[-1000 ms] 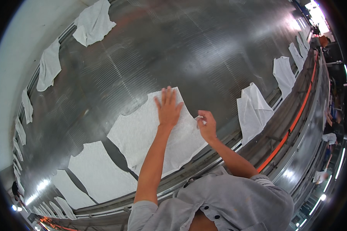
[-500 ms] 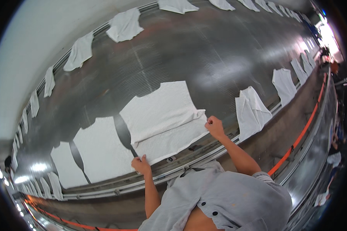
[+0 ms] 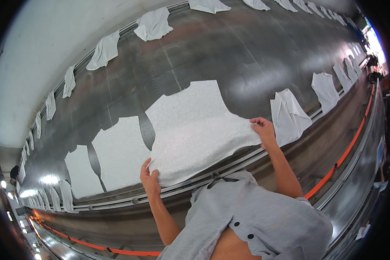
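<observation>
A white cut fabric panel (image 3: 195,130) lies flat on a long, shiny metal bench (image 3: 229,47), its near edge at the bench's front rail (image 3: 247,158). The left hand (image 3: 151,181) is closed on the panel's near left corner, thumb on top and fingers curled under the cloth. The right hand (image 3: 263,130) pinches the near right corner, fingers bent onto the fabric edge. Both forearms come up from the person's grey shirt (image 3: 255,216), which shows dark buttons.

Just left of the held panel lies a second white panel (image 3: 119,151) of like shape, with a narrow strip of bare metal between them; a third panel (image 3: 80,169) follows further left. To the right, near the right hand but apart from it, a folded white piece (image 3: 290,115) hangs over the front rail, and a further piece (image 3: 325,89) lies beyond it. More white pieces (image 3: 154,24) line the far edge of the bench against a pale wall (image 3: 39,52). An orange strip (image 3: 346,151) runs along the frame below the front rail.
</observation>
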Motion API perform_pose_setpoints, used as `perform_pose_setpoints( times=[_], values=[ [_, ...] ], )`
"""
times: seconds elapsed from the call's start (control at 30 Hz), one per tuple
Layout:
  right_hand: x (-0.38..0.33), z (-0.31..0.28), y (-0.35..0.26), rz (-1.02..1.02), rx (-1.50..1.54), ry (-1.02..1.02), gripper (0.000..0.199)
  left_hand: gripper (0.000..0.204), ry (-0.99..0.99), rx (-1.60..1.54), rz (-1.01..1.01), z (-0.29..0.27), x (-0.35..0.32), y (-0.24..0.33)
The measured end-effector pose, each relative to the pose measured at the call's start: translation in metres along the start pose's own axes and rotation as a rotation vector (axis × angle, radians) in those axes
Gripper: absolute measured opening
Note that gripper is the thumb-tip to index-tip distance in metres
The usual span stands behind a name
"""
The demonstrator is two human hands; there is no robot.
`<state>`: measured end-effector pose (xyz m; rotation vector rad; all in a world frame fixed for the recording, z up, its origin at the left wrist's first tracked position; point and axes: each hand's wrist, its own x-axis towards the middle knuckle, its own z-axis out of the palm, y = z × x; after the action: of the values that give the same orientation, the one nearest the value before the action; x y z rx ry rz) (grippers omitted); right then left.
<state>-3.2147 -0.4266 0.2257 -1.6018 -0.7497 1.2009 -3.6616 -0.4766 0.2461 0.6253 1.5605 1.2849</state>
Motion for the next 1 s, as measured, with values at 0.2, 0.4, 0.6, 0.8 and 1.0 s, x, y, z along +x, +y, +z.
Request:
perform_pose_setpoints(
  times=[0.2,0.4,0.6,0.8,1.0],
  values=[
    [-0.029,-0.012,-0.022,-0.01,-0.09,0.039,0.021,0.048,-0.006,0.196,-0.24,-0.031,-0.014,-0.019],
    [-0.035,-0.039,0.06,-0.007,-0.486,0.082,0.021,0.05,-0.06,0.408,-0.116,-0.059,-0.008,-0.099],
    [-0.036,-0.038,0.125,-0.151,-0.595,0.146,0.021,0.05,-0.07,0.657,-0.048,-0.062,0.001,-0.143],
    [-0.042,-0.036,0.131,-0.228,-0.706,0.131,0.018,0.05,-0.074,0.737,-0.075,-0.067,0.001,-0.149],
    [-0.039,-0.026,0.151,-0.18,-0.901,0.125,0.016,0.044,-0.101,0.946,0.177,-0.067,0.006,-0.159]
  ],
)
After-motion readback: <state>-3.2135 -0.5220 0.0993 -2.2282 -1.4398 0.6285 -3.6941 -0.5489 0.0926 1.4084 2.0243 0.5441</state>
